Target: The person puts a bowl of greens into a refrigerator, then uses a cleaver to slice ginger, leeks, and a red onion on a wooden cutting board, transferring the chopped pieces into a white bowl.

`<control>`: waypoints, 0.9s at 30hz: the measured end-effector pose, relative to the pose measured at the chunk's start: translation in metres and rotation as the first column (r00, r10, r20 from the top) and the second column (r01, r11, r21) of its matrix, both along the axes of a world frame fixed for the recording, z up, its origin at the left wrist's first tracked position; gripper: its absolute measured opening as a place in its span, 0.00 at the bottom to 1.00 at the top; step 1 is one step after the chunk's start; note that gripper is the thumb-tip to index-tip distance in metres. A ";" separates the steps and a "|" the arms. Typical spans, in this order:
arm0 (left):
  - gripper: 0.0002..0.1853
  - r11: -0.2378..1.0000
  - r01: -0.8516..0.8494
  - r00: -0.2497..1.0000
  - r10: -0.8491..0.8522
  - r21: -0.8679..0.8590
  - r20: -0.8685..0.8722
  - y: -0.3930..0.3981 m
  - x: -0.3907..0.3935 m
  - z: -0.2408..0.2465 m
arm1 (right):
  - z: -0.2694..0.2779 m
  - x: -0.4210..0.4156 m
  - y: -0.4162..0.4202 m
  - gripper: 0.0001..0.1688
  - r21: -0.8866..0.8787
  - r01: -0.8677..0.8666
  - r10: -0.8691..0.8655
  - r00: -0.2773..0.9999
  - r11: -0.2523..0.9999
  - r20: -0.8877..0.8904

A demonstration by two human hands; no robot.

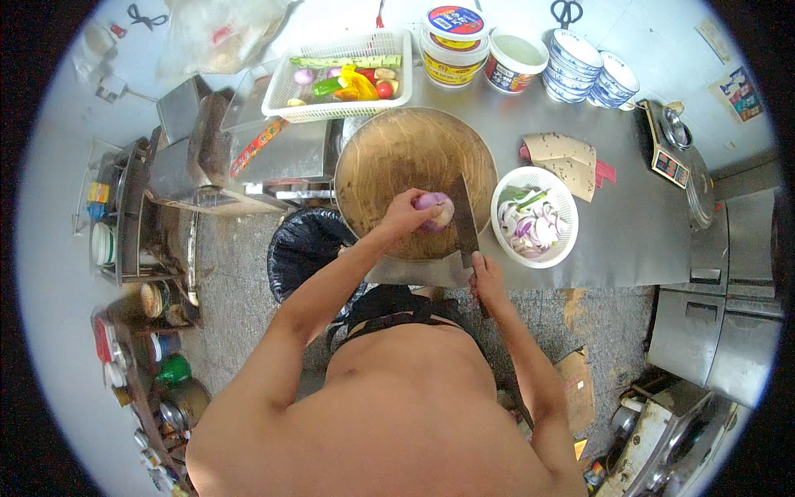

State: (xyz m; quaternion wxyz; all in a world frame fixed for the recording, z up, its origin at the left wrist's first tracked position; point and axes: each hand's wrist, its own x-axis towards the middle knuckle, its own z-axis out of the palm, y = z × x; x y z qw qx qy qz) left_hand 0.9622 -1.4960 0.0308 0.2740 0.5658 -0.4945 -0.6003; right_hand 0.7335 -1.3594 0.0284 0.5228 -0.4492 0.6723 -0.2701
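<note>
My left hand grips a purple onion over the round wooden chopping block. The onion's pale end faces right, towards the blade. In my right hand is the handle of a cleaver, its dark blade extending over the right part of the block, close beside the onion. Whether blade and onion touch, I cannot tell. Just right of the block stands a white plastic colander holding sliced onion and some green pieces.
Behind the block sits a white basket of vegetables, with plastic tubs and stacked bowls to its right. Cardboard lies on the steel table. A bin lined with a black bag stands at the block's lower left.
</note>
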 end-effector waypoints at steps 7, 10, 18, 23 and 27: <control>0.17 0.870 0.085 0.922 0.117 -0.486 0.370 -0.003 0.031 -0.020 | 0.040 0.010 0.010 0.24 -0.109 -0.077 0.073 0.997 0.991 -0.038; 0.17 0.928 0.042 0.939 0.089 -0.369 0.332 0.010 0.031 -0.025 | 0.068 0.020 0.010 0.23 -0.028 -0.170 0.168 0.984 0.985 -0.059; 0.17 0.885 -0.044 0.908 0.229 -0.464 0.351 0.023 0.017 -0.037 | 0.068 0.042 0.005 0.21 -0.052 -0.193 0.182 0.969 0.980 -0.169; 0.22 0.921 0.014 0.899 0.158 -0.390 0.408 0.021 0.015 -0.028 | 0.040 0.057 -0.034 0.19 -0.238 -0.364 0.292 0.911 0.900 -0.290; 0.30 0.884 0.051 0.897 0.164 -0.464 0.411 0.027 0.010 -0.025 | 0.007 0.061 -0.067 0.22 -0.251 -0.371 0.288 0.905 0.894 -0.314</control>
